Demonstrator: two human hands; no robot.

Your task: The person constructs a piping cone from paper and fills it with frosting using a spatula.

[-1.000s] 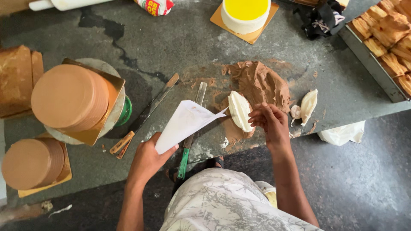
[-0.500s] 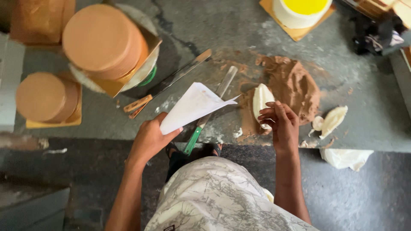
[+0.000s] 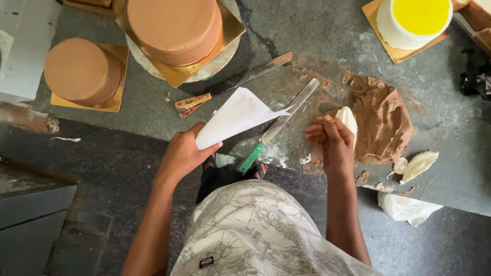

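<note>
A: Where's the cone (image 3: 236,116)?
B: In the left hand (image 3: 185,152), over the counter (image 3: 133,112) edge, its tip above the spatula (image 3: 279,124).

A: And the right hand (image 3: 331,143)?
B: Right of the spatula, at the left edge of the cream heap (image 3: 381,120).

A: Behind the cone?
B: A knife (image 3: 232,83), then the big cake (image 3: 174,25); a smaller cake (image 3: 82,71) sits to its left. Another cake (image 3: 414,20) stands far right, behind the heap
</note>
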